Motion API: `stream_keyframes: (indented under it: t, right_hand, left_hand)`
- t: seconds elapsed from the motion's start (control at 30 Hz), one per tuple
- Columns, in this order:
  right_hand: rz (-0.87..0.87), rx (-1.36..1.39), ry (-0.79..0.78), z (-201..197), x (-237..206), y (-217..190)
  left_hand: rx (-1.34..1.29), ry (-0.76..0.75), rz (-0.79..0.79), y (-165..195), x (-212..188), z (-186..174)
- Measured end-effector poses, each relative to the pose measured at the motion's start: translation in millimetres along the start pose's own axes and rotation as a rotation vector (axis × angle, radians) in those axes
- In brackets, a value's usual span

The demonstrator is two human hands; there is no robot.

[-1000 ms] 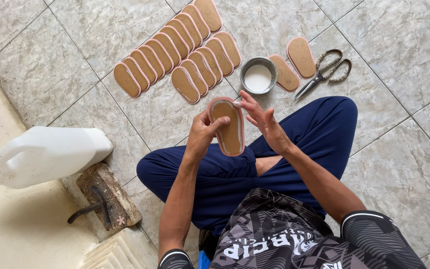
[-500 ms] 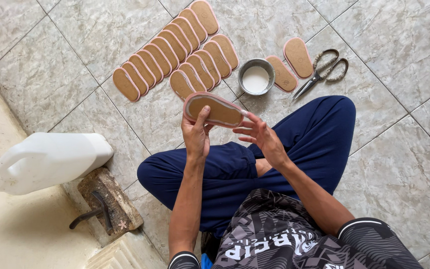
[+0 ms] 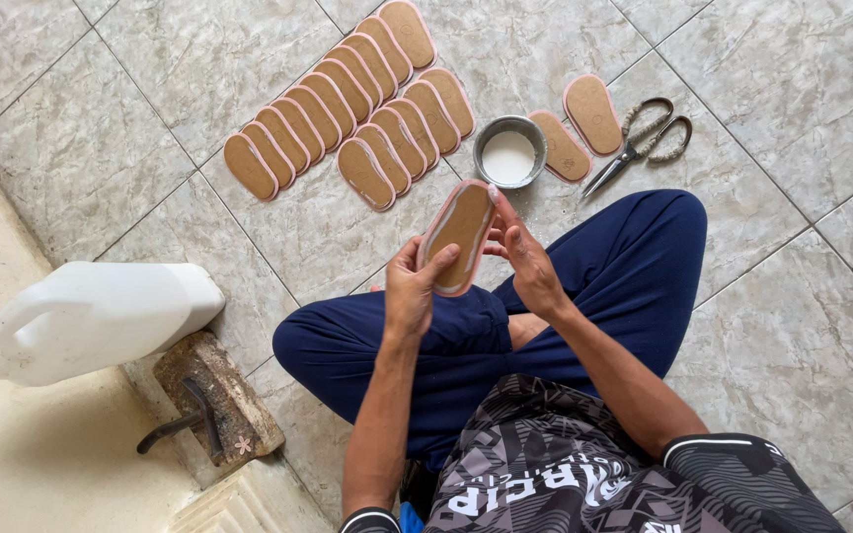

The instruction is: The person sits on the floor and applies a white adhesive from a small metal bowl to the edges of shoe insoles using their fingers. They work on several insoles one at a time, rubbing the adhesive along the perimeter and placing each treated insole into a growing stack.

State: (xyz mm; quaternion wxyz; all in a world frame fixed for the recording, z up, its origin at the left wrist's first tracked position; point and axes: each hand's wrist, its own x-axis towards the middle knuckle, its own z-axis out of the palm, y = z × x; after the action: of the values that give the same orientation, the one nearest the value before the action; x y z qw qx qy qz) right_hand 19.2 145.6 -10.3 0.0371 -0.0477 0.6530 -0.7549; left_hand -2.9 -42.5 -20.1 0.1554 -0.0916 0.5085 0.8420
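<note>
Tiled floor [image 3: 772, 326], white jug [image 3: 91, 318] cut off at its left edge. Rows of soles [image 3: 348, 109] lie overlapped toward floor's far edge. Left hand [image 3: 409, 291] fingers closed on tan sole [image 3: 458, 237]; right hand [image 3: 527, 265] fingers touch its edge, palm hidden.

Bright, even daylight, soft shadows beneath the soles, mild sheen on the floor tiles [image 3: 792, 326], sharp focus, slight wide-angle bend at edges
</note>
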Motion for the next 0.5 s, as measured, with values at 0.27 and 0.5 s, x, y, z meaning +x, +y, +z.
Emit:
stream_keyframes:
  t: [0.27, 0.5]
  right_hand:
    - [-0.06, -0.115, 0.026, 14.2, -11.1, -2.3]
    - [-0.069, -0.347, -0.018, -27.6, 21.1, -24.2]
  left_hand:
    - [-0.199, 0.034, 0.002, -8.5, -0.3, 17.1]
    - [-0.056, -0.029, 0.003, 2.7, -9.7, 14.4]
